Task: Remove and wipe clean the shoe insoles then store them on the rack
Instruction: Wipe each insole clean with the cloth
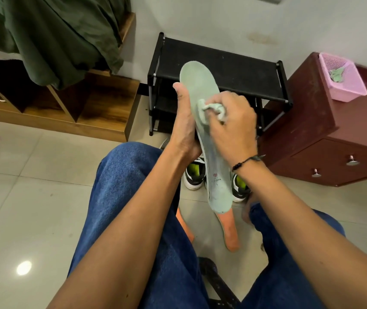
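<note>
— Between our two hands sits the insole (202, 90), so we are at the wiping step. Our left hand (183, 128) grips its left edge, thumb up along the side, and holds it upright with the toe end pointing away from us, in front of the rack (220, 65).

— And the right?

— Our right hand (231, 128) has its fingers curled around a bunched cloth (213, 109) and presses it on the insole's face, about midway along. We judge the heel end, below that hand, is yet to be wiped, so the next move calls for drawing the cloth down toward us while the left hand keeps the insole from bending.

— Any more insoles?

— Below our hands, two orange ones (230, 230) lie on the floor between our knees; one is partly hidden by our left leg. Whether they have been cleaned we cannot tell. Just beyond them, under our wrists, stand the shoes (193, 175), green inside.

— What of the containers?

— Beyond our hands the rack has nothing on its top shelf; its lower shelf is mostly hidden by them. Well to the right of our right hand a pink basket (352, 85) rests on a red cabinet (312, 121), and in it lies one crumpled greenish cloth (336, 75). So storing is not yet begun.
</note>
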### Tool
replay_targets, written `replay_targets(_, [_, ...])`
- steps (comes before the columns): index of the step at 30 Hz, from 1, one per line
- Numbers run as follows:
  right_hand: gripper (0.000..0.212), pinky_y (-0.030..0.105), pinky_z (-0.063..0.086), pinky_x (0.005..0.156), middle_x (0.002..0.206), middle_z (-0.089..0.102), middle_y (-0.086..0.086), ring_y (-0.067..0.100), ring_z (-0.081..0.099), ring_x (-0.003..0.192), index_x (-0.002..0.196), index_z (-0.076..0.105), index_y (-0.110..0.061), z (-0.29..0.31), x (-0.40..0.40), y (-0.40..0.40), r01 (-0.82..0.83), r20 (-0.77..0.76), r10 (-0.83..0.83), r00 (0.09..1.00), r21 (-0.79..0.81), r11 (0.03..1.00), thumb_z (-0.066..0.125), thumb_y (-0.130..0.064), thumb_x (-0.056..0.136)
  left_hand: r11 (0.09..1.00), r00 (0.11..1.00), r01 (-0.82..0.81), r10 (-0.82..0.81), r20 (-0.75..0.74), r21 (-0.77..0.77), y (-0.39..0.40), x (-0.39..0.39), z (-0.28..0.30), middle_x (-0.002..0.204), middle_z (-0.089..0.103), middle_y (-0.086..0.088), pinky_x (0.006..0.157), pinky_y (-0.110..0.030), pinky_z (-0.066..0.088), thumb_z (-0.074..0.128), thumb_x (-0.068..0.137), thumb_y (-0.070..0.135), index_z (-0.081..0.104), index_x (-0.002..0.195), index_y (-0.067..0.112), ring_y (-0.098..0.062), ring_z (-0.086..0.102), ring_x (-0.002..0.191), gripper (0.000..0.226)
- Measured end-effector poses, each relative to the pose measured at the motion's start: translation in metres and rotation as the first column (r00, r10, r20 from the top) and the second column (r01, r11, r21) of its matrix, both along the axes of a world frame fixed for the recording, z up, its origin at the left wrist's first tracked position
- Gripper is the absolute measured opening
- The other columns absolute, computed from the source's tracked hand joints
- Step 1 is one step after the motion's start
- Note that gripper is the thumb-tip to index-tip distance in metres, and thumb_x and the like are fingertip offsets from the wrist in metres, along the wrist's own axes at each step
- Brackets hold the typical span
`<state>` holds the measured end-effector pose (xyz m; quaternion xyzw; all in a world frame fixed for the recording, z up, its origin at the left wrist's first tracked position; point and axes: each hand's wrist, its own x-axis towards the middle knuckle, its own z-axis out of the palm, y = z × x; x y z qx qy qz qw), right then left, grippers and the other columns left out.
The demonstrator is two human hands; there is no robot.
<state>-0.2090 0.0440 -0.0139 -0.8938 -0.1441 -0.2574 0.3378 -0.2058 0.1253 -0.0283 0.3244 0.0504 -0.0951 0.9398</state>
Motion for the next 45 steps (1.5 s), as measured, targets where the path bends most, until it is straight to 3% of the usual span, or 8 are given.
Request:
replay_targets(4, [0.006,0.045,0.043,0.067,0.073,0.061,-0.004,0.023,0.056,0.074,0.073,0.06,-0.013,-0.008,-0.005,0.015,-0.086,0.04,0.086,0.995,-0.013,0.996,0.056,-0.009,0.074,0.996,0.998,-0.066,0.067,0.01,-0.056,-0.001,0.0,-0.005,0.094,0.063,-0.01,0.092,-0.034,0.049,0.013,0.094,0.064,0.058,0.108,0.006,-0.02,0.062,0.091,0.074])
replay_targets(12, [0.017,0.035,0.023,0.061,0.06,0.05,0.002,0.024,0.047,0.059,0.064,0.052,-0.014,-0.019,0.033,-0.006,0.308,0.389,-0.1,0.916,-0.521,0.796,0.066,-0.006,0.071,0.986,1.0,-0.015,0.013,-0.013,-0.165,-0.004,0.001,-0.006,0.106,0.059,-0.012,0.106,-0.043,0.036,0.022,0.093,0.066,0.052,0.122,0.007,-0.024,0.054,0.105,0.072])
replay_targets(17, [0.014,0.031,0.02,0.063,0.061,0.051,0.002,0.024,0.048,0.06,0.067,0.052,-0.014,-0.024,0.038,-0.012,0.427,0.387,-0.266,0.883,-0.426,0.798,0.063,-0.009,0.074,0.996,0.998,-0.033,0.028,-0.059,-0.085,-0.006,0.001,-0.006,0.086,0.067,-0.006,0.083,-0.035,0.05,0.018,0.094,0.065,0.06,0.102,0.01,-0.017,0.064,0.083,0.07])
replay_targets(23, [0.014,0.036,0.033,0.065,0.072,0.057,0.006,0.027,0.05,0.069,0.075,0.054,-0.008,-0.005,0.019,-0.006,0.099,0.186,-0.084,0.979,-0.07,0.993,0.05,-0.02,0.079,0.993,0.999,-0.03,0.027,-0.027,-0.116,-0.003,0.002,-0.005,0.087,0.068,-0.008,0.079,-0.033,0.053,0.014,0.093,0.066,0.063,0.099,0.01,-0.019,0.065,0.082,0.075])
replay_targets(32, [0.003,0.037,0.028,0.067,0.069,0.057,-0.004,0.023,0.051,0.068,0.071,0.055,-0.014,-0.014,0.018,0.013,-0.013,0.142,0.043,0.989,-0.207,0.978,0.057,-0.015,0.074,0.984,0.995,-0.097,0.094,-0.023,-0.147,-0.002,0.0,-0.007,0.095,0.061,-0.009,0.092,-0.034,0.044,0.023,0.097,0.057,0.057,0.11,0.006,-0.02,0.059,0.092,0.063])
replay_targets(38, [0.018,0.033,0.022,0.062,0.059,0.049,0.001,0.023,0.046,0.058,0.065,0.051,-0.014,-0.018,0.049,-0.007,0.348,0.441,-0.106,0.891,-0.518,0.782,0.066,-0.005,0.07,0.995,0.999,-0.02,0.014,-0.052,-0.101,-0.002,0.001,-0.008,0.103,0.066,-0.01,0.096,-0.041,0.046,0.022,0.096,0.062,0.057,0.119,0.011,-0.023,0.061,0.101,0.066])
replay_targets(42, [0.014,0.031,0.021,0.063,0.061,0.051,0.001,0.024,0.048,0.059,0.067,0.052,-0.014,-0.019,0.054,-0.011,0.408,0.415,-0.226,0.881,-0.426,0.808,0.062,-0.012,0.077,0.998,0.998,-0.012,0.007,-0.069,-0.06,-0.002,0.004,-0.011,0.086,0.069,-0.004,0.074,-0.033,0.053,0.02,0.096,0.062,0.06,0.104,0.013,-0.016,0.066,0.082,0.064])
replay_targets(45, [0.014,0.032,0.02,0.063,0.065,0.053,0.003,0.026,0.049,0.063,0.072,0.053,-0.01,-0.012,0.046,-0.013,0.262,0.323,-0.164,0.932,-0.287,0.921,0.052,-0.02,0.082,0.998,0.998,-0.004,0.0,-0.061,-0.063,0.001,0.005,-0.012,0.093,0.069,-0.007,0.08,-0.036,0.052,0.018,0.095,0.064,0.059,0.109,0.012,-0.02,0.065,0.088,0.068])
